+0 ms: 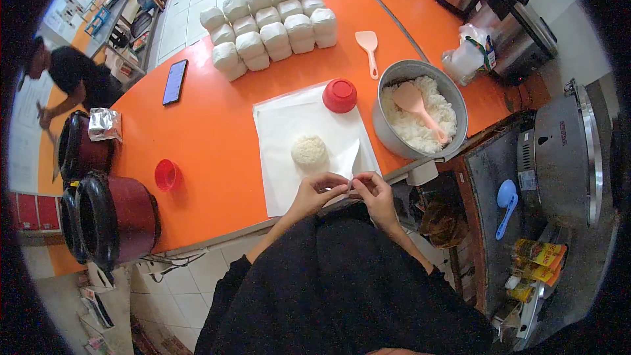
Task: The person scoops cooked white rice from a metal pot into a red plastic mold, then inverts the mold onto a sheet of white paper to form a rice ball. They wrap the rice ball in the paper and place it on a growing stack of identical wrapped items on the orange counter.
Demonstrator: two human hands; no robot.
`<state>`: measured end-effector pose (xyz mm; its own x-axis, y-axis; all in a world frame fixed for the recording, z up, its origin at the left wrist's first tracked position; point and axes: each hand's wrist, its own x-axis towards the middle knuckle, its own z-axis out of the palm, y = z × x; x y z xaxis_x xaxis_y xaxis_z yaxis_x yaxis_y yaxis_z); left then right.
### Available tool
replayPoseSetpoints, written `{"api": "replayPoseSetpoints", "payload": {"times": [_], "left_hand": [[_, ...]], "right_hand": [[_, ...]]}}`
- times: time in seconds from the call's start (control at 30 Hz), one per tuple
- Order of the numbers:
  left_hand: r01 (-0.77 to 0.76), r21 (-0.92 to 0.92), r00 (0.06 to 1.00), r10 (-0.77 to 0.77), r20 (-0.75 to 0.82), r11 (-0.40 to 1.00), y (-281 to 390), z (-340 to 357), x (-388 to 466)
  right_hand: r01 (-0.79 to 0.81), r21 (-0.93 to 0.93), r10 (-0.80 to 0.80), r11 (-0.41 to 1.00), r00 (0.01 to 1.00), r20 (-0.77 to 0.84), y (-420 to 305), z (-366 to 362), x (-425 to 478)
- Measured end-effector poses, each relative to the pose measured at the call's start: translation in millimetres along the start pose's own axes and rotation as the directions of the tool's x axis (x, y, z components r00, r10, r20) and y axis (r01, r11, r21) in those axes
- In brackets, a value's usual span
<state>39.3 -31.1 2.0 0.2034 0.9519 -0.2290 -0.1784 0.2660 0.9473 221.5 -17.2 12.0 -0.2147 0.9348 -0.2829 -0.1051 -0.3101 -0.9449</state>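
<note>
Between the fingertips of my left hand (323, 188) and my right hand (375, 192), a corner of the top sheet of white wrapping paper (278, 128) is pinched and lifted. A round mound of cooked white rice (309, 152) sits on that sheet, just beyond my left hand. The paper lies as a stack at the table's near edge. A red plastic bowl (340, 95) rests upside down on its far right corner. To the right stands a metal pot (382, 130) of cooked rice (434, 93), with a pink rice paddle (419, 111) lying in it.
Several white paper-wrapped packets (276, 39) are stacked at the back. A second pink paddle (369, 52), a phone (175, 82) and a red cup (167, 175) lie on the orange table (212, 133). Dark red rice cookers (125, 212) stand left. A person (79, 79) works beyond them.
</note>
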Motion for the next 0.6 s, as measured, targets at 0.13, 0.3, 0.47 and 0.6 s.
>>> {"api": "replayPoseSetpoints", "payload": {"times": [0.13, 0.3, 0.47, 0.6], "left_hand": [[0.009, -0.050, 1.000, -0.009, -0.004, 0.999, 5.9, 3.9, -1.6], [-0.006, -0.042, 1.000, 0.005, -0.013, 0.999, 3.5, 3.9, -2.2], [-0.027, 0.006, 1.000, 0.027, -0.011, 1.000, 4.2, 3.5, -1.6], [0.074, -0.071, 0.996, -0.077, -0.034, 0.995, 7.9, 4.5, -1.4]], "right_hand": [[0.017, -0.049, -0.017, 0.999, 1.000, -0.005, 2.4, -1.8, -0.8], [-0.009, -0.031, 0.009, 0.999, 1.000, -0.004, 1.9, -1.6, -2.1], [-0.005, -0.026, 0.005, 1.000, 1.000, -0.004, 3.9, -2.2, -2.1], [0.025, -0.037, -0.024, 0.999, 0.999, 0.032, 0.8, -2.0, -3.4]]}}
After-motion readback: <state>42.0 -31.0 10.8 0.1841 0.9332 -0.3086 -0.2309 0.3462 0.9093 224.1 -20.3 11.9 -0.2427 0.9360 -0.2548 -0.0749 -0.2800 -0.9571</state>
